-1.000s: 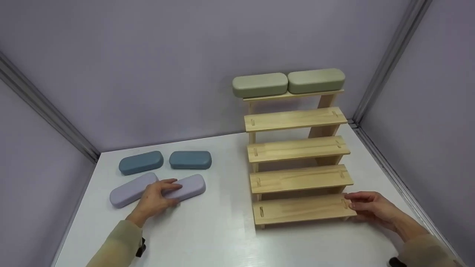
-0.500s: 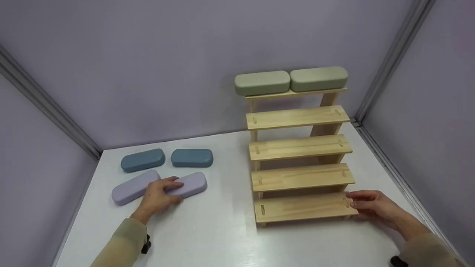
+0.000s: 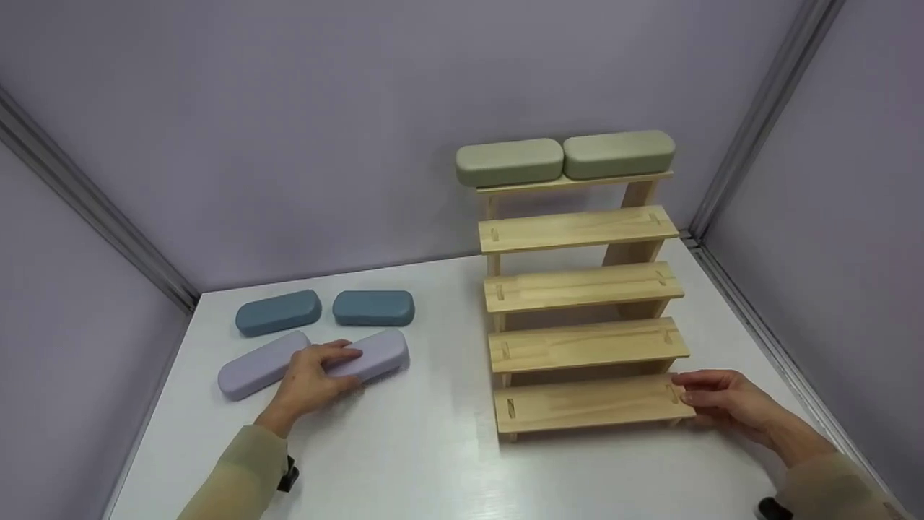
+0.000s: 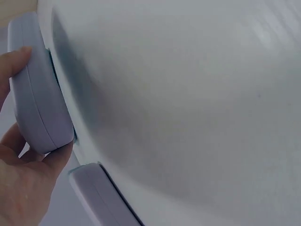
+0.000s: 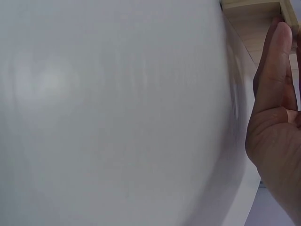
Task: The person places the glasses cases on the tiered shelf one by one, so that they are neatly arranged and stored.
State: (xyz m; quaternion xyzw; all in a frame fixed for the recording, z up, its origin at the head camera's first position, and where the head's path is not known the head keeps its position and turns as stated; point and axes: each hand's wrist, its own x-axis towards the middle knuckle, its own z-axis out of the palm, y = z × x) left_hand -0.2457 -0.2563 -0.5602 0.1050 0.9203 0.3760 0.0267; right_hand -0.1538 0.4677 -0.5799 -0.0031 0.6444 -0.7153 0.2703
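My left hand (image 3: 312, 379) grips a lavender glasses case (image 3: 384, 352) from above, thumb on the near side and fingers over the far side. In the left wrist view, a seam runs along this case (image 4: 40, 94), and a shadow lies on the table beside it. A second lavender case (image 3: 261, 365) lies just left of the hand. My right hand (image 3: 740, 408) holds the right end of the lowest shelf of a five-step wooden display stand (image 3: 588, 408). In the right wrist view, its fingers lie along the stand's wooden side (image 5: 251, 23).
Two blue cases (image 3: 278, 313) lie behind the lavender ones on the white table (image 3: 419, 448). Two green cases (image 3: 509, 162) sit side by side on the stand's top shelf, near the back wall (image 3: 325, 144). A side wall (image 3: 837, 217) rises to the right.
The lavender case in my left hand has lifted slightly and shifted a little away and to the right. My right hand stays at the stand, and the other cases lie as before.
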